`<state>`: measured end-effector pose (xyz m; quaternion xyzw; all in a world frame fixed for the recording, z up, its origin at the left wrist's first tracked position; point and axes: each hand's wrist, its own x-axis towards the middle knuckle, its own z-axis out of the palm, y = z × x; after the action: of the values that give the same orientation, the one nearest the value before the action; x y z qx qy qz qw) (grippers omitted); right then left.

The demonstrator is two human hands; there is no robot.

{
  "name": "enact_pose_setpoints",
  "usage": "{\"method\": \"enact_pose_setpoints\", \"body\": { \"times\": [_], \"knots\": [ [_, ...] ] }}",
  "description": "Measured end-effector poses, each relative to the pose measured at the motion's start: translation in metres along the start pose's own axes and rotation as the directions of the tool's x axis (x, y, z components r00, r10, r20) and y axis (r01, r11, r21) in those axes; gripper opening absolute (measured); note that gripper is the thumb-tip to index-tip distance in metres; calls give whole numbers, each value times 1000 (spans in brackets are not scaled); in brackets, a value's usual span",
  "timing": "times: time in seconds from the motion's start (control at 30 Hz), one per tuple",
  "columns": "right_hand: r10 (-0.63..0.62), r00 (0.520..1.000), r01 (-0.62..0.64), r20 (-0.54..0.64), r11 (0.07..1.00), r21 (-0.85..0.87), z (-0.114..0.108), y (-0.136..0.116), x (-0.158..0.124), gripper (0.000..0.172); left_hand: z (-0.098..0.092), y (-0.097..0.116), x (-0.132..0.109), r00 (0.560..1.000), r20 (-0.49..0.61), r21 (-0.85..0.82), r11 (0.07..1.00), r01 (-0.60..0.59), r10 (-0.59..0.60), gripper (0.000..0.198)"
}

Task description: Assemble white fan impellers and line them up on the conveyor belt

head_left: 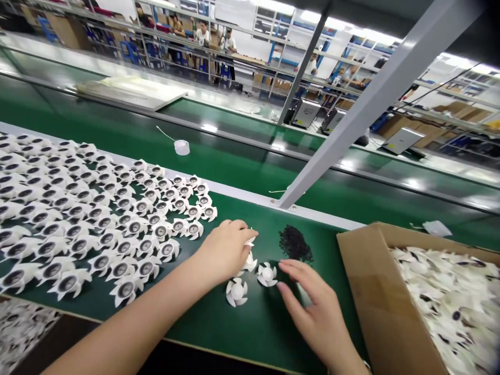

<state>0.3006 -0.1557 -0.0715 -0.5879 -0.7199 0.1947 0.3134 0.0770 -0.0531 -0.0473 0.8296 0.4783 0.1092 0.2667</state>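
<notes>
On the belt (pixel 258 333), two hands (pixel 222 250) (pixel 314 307) reach three white fans (pixel 267 274).

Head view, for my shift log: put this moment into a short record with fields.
Left hand: curled over a white fan
Right hand: fingers spread, beside another white fan
Also loose: third white fan
Surface: green conveyor belt
Laid out: rows of dark-centred fans
Nearby: black granules
Container: cardboard carton, full of fans
</notes>
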Motion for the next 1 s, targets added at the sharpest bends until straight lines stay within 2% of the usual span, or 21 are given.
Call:
{"method": "enact_pose_setpoints", "body": {
  "times": [0.07,0.13,0.23,0.37,0.5,0.6,0.73,0.83,0.93,1.0],
  "knots": [
    [47,994,-57,-95,992,-110,-8,7,0,19,-5,-2,8,998,62,-3,1000,-17,17,41],
    [39,991,-66,-129,974,-215,-15,14,5,14,-6,-5,14,997,67,-29,999,-31,33,38],
    [-20,999,4,-47,950,-311,-19,18,15,15,-5,-6,19,999,13,-30,999,32,-32,44],
    [-44,993,79,108,934,-347,-15,14,24,17,0,-3,26,988,-37,66,986,151,-149,47],
    [-67,979,146,191,888,-436,-10,11,25,19,1,-4,35,969,-80,22,971,238,-235,63],
    [-98,976,190,197,823,-535,-6,10,23,21,1,-6,39,957,-85,23,960,280,-277,73],
    [-102,983,176,153,762,-623,0,10,24,19,1,-8,35,931,-135,-27,940,339,-340,71],
    [-62,991,116,119,846,-520,-1,6,36,16,-1,-13,25,952,-125,-96,959,268,-279,71],
    [1,995,26,105,965,-260,0,-5,60,13,-1,-18,17,982,-87,-125,980,156,-167,66],
    [-3,990,20,144,993,-120,6,-14,79,12,1,-21,15,988,-90,-125,986,111,-123,55]
  ]
}}
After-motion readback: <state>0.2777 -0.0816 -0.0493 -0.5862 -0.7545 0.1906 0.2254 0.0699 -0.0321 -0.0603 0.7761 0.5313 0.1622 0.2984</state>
